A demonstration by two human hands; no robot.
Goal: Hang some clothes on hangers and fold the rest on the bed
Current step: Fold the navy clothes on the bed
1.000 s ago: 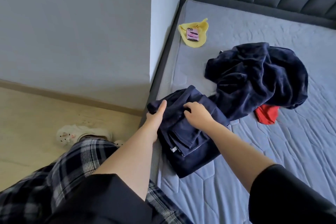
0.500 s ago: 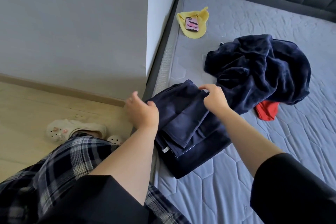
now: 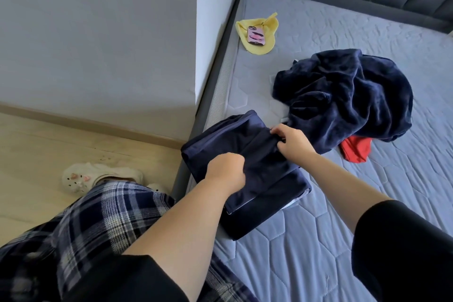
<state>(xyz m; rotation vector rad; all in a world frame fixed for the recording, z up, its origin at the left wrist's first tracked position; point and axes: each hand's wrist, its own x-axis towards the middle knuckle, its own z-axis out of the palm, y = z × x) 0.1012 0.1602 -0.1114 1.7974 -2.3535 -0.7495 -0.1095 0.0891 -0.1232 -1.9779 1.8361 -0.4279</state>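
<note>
A folded navy garment (image 3: 245, 162) lies at the near left edge of the grey bed (image 3: 318, 240). My left hand (image 3: 226, 170) grips its near fold, fingers curled into the cloth. My right hand (image 3: 293, 140) pinches the far edge of the same fold. Behind them a crumpled dark blue fleece garment (image 3: 348, 95) is heaped on the mattress, with a red garment (image 3: 355, 152) poking out from under its near side.
A yellow cloth (image 3: 262, 41) with a pink phone (image 3: 256, 35) on it lies near the bed's far left corner. A grey wall corner (image 3: 196, 56) stands left of the bed. My plaid trouser leg (image 3: 81, 223) and a white clog (image 3: 81, 178) are on the wooden floor.
My left hand moved right from the bed's edge onto the navy garment and took hold of its fold. My right hand kept its pinch on the far edge.
</note>
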